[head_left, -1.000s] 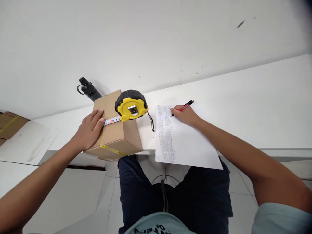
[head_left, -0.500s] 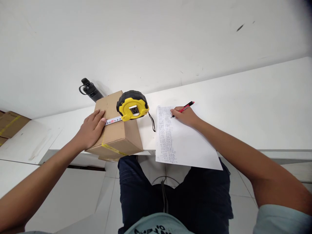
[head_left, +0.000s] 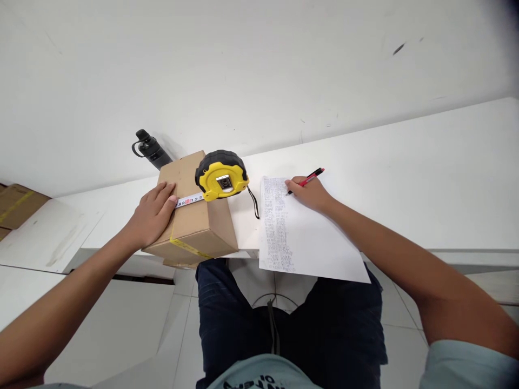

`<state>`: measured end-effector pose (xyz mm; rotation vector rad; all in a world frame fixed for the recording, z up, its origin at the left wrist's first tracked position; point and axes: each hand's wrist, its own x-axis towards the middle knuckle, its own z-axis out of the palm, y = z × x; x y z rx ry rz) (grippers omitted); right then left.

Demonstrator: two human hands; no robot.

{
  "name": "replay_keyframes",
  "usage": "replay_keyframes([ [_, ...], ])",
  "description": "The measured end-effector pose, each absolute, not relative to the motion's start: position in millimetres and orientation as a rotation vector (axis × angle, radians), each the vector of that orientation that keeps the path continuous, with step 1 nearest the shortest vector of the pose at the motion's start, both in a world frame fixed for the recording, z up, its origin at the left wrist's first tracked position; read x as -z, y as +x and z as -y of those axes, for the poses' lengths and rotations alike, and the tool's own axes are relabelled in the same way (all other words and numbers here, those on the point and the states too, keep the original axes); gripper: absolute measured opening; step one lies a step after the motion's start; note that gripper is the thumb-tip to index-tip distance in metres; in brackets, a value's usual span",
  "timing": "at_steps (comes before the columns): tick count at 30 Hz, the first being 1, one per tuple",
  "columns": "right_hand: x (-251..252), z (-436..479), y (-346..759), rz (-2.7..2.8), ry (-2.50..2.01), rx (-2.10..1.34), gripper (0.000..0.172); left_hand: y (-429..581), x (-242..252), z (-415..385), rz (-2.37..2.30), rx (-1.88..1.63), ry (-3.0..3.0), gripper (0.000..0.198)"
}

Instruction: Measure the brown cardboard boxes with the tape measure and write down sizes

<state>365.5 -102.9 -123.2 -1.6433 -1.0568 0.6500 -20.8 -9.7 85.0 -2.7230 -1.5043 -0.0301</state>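
Observation:
My left hand (head_left: 154,216) lies spread on top of a cardboard box (head_left: 190,222), its fingertips at the end of a white tape blade (head_left: 190,200). The blade runs across the box top to a yellow and black tape measure (head_left: 222,175) at the box's right edge, with a black wrist strap hanging from it. Pinched in my right hand (head_left: 310,193) is a red and black pen (head_left: 314,175), its tip on a white sheet of paper (head_left: 316,243). Dense handwriting covers the sheet's left part.
A black bottle (head_left: 153,150) stands behind the box by the wall. More cardboard boxes (head_left: 20,205) are at the far left. The white table's (head_left: 425,178) front edge is near my legs, and the paper hangs over it.
The pen tip and my right hand have shifted very slightly to the right over the paper. My left hand stays in place on the box.

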Motion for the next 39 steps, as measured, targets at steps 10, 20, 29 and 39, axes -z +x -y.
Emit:
replay_keyframes([
  [10,121.4,103.3,364.6,1.014,-1.639,-0.643,0.039,-18.6,-86.3,10.7,1.543,-0.010,-2.701,0.079],
  [20,113.9,106.7,363.2,0.974,-1.651,-0.670,0.034,-20.4,-84.8,9.4,1.530,0.016,-2.740,0.081],
  [29,114.6,107.7,362.6,0.958,-1.628,-0.631,0.035,-22.8,-81.7,6.2,1.518,0.042,-2.736,0.081],
  [39,109.8,109.2,361.6,0.969,-1.669,-0.672,0.033,-24.9,-80.0,4.1,1.468,0.073,-2.714,0.077],
])
